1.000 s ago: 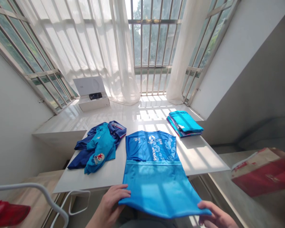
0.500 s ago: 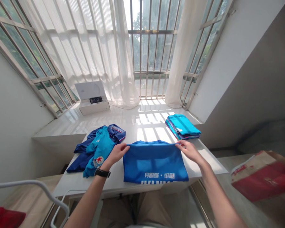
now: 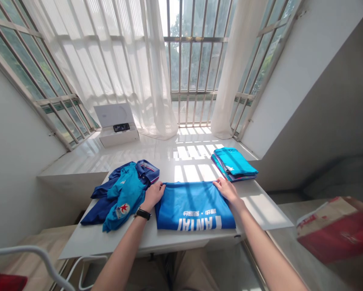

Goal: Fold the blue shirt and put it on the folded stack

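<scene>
A blue T-shirt (image 3: 196,202) with white lettering lies folded into a wide rectangle at the front of the white table (image 3: 260,210). My left hand (image 3: 154,194), a dark watch on its wrist, pinches the shirt's far left corner. At the far right corner, my right hand (image 3: 226,190) grips the same shirt between thumb and fingers. Left of it, a loose teal shirt (image 3: 120,198) with a red-and-white badge lies over a navy polo shirt (image 3: 147,169), close to my left hand. Beyond my right hand is a stack of folded shirts (image 3: 236,161), teal on top.
A white box (image 3: 119,137) with its lid up holds a dark device (image 3: 121,127) on the window sill, by sheer curtains (image 3: 151,81). A red and tan bag (image 3: 335,230) stands at the right. A white curved tube (image 3: 32,250) crosses the lower left.
The blue T-shirt has come down flatter onto the table, and more of its lettering shows. My right hand has moved left, bringing both hands a little closer together.
</scene>
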A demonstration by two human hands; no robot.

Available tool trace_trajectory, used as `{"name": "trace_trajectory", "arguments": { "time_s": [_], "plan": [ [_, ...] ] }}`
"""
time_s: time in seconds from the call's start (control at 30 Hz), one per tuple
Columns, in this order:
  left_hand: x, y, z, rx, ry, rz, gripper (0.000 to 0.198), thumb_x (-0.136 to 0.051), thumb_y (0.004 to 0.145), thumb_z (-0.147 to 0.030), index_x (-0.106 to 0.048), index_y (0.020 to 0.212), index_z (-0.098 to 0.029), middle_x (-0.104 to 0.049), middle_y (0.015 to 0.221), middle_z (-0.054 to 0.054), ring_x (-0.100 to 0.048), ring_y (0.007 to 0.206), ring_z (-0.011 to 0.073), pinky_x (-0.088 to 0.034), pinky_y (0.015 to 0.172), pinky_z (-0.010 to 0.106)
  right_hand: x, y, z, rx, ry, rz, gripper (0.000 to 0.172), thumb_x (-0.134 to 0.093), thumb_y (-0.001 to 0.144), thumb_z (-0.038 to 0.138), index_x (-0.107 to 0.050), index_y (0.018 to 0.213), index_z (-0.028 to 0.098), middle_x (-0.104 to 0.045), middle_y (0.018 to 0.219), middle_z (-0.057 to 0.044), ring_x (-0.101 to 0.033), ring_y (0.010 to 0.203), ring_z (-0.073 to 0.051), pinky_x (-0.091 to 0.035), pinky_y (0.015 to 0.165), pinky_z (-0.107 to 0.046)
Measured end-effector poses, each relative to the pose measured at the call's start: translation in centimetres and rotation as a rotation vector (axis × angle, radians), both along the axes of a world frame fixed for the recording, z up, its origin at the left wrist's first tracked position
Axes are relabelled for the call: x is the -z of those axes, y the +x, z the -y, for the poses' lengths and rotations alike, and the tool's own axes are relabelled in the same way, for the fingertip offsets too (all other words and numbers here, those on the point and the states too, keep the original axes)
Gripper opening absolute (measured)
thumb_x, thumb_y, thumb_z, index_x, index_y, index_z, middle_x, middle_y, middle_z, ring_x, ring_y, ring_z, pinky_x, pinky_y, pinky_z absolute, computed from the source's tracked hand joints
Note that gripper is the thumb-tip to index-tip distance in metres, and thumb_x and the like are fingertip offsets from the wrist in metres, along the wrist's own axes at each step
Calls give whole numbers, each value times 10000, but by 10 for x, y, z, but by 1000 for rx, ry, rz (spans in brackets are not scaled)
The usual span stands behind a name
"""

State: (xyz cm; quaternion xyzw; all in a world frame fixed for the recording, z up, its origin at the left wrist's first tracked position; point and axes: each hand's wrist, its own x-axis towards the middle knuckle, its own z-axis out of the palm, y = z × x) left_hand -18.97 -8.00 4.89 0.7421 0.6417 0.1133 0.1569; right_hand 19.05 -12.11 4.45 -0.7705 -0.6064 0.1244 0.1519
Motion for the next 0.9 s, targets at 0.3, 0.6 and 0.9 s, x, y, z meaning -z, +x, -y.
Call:
{"name": "trace_trajectory", "arguments": {
  "time_s": [0.3,0.6,0.9],
  "plan": [
    [2,1,2,21,49,-53,254,-469,1050,-330,-665,1014,-174,-759,937,117,-726,910,260,-468,726,289,-9,-11,-3,-1,-26,86,314,-495,1018,444,-690,1093,209,-781,976,-84,-709,940,-219,-450,764,-278],
    [-11,16,22,408,347,1,340,-585,964,-241,-601,1301,-197,-648,1317,130,-605,1215,287,-471,1046,416,-19,-59,70,-68,172,86,449,-433,1031,474,-580,1333,175,-690,1247,-149,-638,1136,-289,-493,960,-387],
    [1,23,51,570,248,-26,365,-621,966,-334,-625,1321,-249,-589,1456,92,-539,1318,298,-440,1091,468,-16,-104,99,-237,-60,226,531,-396,1023,584,-707,1176,180,-678,1262,-196,-631,1155,-372,-517,920,-471]
  ]
}}
